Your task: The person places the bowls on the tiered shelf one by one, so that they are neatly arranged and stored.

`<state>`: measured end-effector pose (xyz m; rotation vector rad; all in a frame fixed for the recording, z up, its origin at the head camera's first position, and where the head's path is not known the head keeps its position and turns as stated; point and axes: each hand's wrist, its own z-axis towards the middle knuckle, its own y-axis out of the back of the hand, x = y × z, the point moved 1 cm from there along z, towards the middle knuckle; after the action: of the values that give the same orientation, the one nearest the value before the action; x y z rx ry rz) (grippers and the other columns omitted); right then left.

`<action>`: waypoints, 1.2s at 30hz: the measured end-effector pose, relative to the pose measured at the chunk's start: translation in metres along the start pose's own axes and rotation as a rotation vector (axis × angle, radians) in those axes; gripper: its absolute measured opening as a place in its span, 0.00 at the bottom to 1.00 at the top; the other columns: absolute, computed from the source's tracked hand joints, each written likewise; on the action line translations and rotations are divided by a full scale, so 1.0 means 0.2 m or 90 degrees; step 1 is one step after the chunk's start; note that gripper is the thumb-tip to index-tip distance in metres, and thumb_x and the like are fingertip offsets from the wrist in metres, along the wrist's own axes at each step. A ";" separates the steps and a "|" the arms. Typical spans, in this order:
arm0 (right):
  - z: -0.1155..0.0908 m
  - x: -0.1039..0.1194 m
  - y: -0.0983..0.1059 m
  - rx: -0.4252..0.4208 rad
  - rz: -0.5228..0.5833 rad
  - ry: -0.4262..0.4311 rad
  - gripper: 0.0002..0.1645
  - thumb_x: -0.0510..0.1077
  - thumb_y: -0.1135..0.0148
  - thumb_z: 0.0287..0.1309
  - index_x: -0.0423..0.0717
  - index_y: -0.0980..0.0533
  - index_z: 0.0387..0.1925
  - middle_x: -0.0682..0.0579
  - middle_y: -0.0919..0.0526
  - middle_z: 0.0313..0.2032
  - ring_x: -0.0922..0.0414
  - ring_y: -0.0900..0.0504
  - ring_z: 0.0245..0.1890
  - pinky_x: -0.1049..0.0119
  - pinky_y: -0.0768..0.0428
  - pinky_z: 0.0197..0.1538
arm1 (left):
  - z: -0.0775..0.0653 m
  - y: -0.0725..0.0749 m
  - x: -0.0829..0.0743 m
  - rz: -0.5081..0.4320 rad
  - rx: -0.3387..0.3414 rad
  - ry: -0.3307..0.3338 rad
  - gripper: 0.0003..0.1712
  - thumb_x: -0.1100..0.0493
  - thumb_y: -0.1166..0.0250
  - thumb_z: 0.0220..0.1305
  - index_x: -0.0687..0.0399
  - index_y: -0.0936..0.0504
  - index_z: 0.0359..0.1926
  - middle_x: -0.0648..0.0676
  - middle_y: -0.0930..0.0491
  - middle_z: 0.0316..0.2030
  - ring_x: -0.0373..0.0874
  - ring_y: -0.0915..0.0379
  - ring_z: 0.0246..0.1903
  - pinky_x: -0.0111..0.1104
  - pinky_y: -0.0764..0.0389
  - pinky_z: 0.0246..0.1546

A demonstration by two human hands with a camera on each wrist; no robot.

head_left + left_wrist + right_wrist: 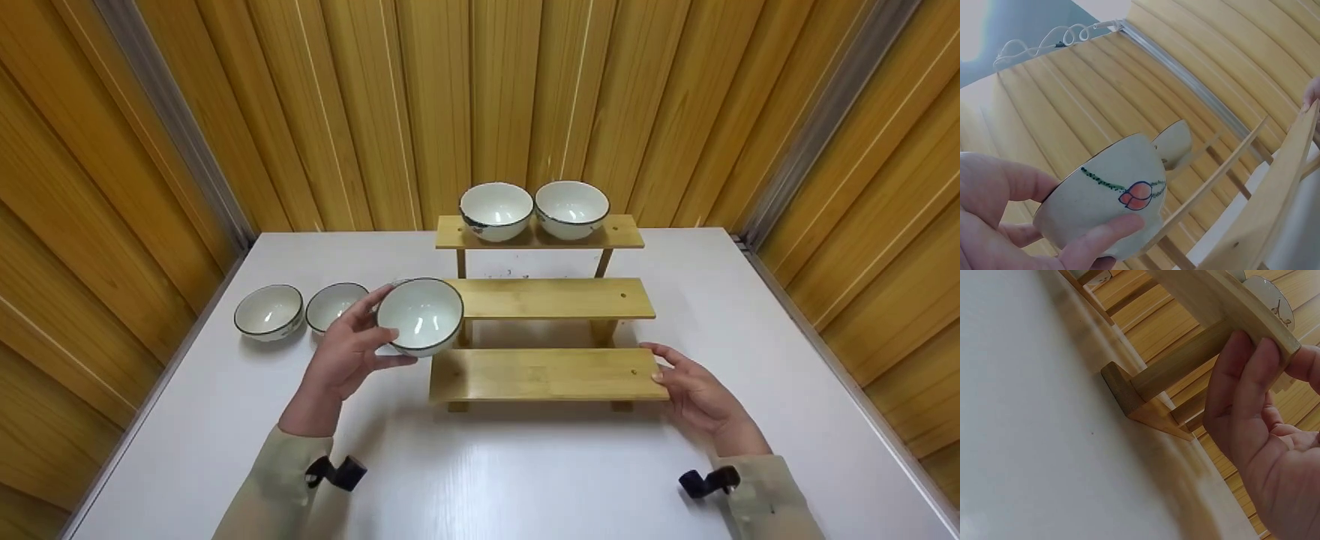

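Note:
My left hand (351, 346) grips a white bowl (422, 315) with a dark rim, its thumb over the near edge and its fingers around the side. In the left wrist view that bowl (1112, 197) shows a painted red bud and a green stem. It is held beside the left end of the rack's middle shelf (551, 298). My right hand (697, 390) pinches the right end of the lowest shelf (547, 375) of the three-step wooden rack; in the right wrist view the fingers (1244, 382) lie under the board's end.
Two similar bowls, a left one (496, 212) and a right one (572, 210), stand side by side on the top shelf (626, 232). Two more, an outer bowl (268, 312) and an inner bowl (334, 304), sit on the white table (525, 472) at left. Wood-patterned walls (435, 97) enclose the table.

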<state>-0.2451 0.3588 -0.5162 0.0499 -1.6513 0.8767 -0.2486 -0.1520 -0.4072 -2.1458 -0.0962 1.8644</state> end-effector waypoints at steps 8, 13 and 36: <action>0.00 0.00 0.01 -0.010 -0.023 -0.003 0.30 0.26 0.64 0.74 0.49 0.40 0.71 0.51 0.20 0.60 0.58 0.15 0.53 0.71 0.13 0.53 | 0.11 -0.23 -0.04 -0.008 0.039 0.018 0.44 0.78 0.44 0.64 0.50 0.40 0.79 0.66 0.47 0.76 0.65 0.40 0.69 0.65 0.21 0.56; 0.00 0.00 0.00 0.002 -0.001 -0.008 0.30 0.26 0.66 0.75 0.49 0.41 0.71 0.50 0.20 0.60 0.57 0.14 0.53 0.71 0.13 0.52 | 0.19 -0.36 -0.03 -0.021 0.061 0.017 0.44 0.77 0.43 0.64 0.49 0.39 0.78 0.67 0.42 0.73 0.62 0.34 0.64 0.62 0.17 0.54; 0.00 0.01 0.00 0.005 0.001 -0.020 0.30 0.26 0.65 0.75 0.49 0.42 0.72 0.51 0.21 0.62 0.56 0.15 0.55 0.69 0.13 0.55 | 0.51 -0.89 0.08 -0.031 0.071 0.052 0.43 0.78 0.39 0.62 0.47 0.32 0.75 0.64 0.30 0.61 0.57 0.22 0.50 0.52 0.10 0.47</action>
<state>-0.2456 0.3600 -0.5156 0.0681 -1.6770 0.8875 -0.3212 0.0398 -0.3871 -2.1214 -0.0262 1.7114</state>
